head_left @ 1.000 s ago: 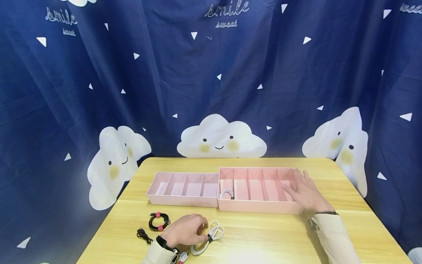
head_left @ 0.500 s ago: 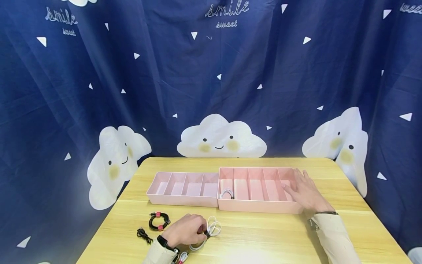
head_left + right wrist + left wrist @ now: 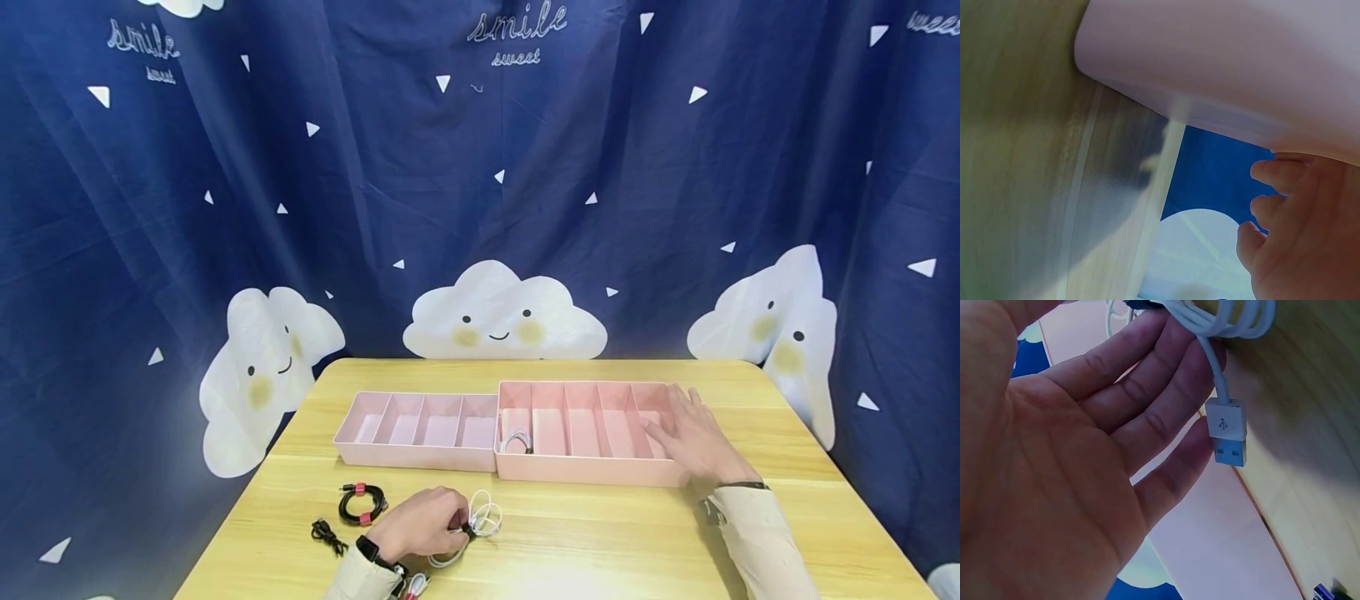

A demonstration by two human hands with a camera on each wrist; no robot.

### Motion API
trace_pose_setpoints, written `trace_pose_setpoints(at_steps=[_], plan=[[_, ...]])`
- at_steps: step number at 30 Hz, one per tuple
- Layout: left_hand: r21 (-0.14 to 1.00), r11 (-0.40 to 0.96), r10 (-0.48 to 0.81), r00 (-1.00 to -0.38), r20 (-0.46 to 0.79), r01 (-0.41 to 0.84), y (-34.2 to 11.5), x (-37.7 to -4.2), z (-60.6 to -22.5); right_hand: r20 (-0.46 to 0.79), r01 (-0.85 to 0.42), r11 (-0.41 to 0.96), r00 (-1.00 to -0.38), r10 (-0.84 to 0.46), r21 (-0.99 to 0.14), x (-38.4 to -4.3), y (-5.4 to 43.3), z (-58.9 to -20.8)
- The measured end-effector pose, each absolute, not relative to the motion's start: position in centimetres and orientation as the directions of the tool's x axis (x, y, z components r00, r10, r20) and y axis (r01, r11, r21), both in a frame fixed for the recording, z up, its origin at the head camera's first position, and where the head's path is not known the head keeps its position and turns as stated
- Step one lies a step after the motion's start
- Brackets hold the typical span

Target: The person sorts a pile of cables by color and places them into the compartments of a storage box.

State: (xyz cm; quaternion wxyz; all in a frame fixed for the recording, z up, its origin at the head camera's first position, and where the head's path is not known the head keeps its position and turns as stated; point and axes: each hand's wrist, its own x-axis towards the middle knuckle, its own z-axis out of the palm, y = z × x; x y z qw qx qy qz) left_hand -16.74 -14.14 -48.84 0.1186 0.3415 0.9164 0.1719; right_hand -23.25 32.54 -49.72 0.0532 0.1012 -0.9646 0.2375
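My left hand [image 3: 423,521] pinches a coiled white USB cable [image 3: 489,515] at its black tie, low over the table's front half. Up close in the left wrist view, the cable's USB plug [image 3: 1225,419] dangles beside the little finger, and the coil [image 3: 1241,322] crosses the fingertips. My right hand [image 3: 697,437] rests over the right end of a pink divided organizer [image 3: 585,470], its thumb across the end compartment. In the right wrist view several fingers [image 3: 1269,178] lie along the organizer's outer side; the thumb is hidden there.
A lilac divided organizer [image 3: 420,456] adjoins the pink one on the left. Another white cable [image 3: 516,438] lies in the pink organizer's leftmost compartment. Near my left wrist lie a black cable with red ties [image 3: 360,504], a small black cable [image 3: 326,535] and a white-and-red cable end [image 3: 417,586].
My left fingers have closed on the white cable, and its coil has shifted slightly left toward the hand. The right hand stays in place on the organizer.
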Motion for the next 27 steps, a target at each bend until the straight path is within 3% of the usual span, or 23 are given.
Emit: trace_pose_setpoints(at_steps=[27], plan=[[0.427,0.743,0.609,-0.786,-0.110,0.516,-15.04,-17.29,-48.81,0.147,-0.221,0.861,-0.974,-0.172,-0.458,-23.21,32.60,-49.70]])
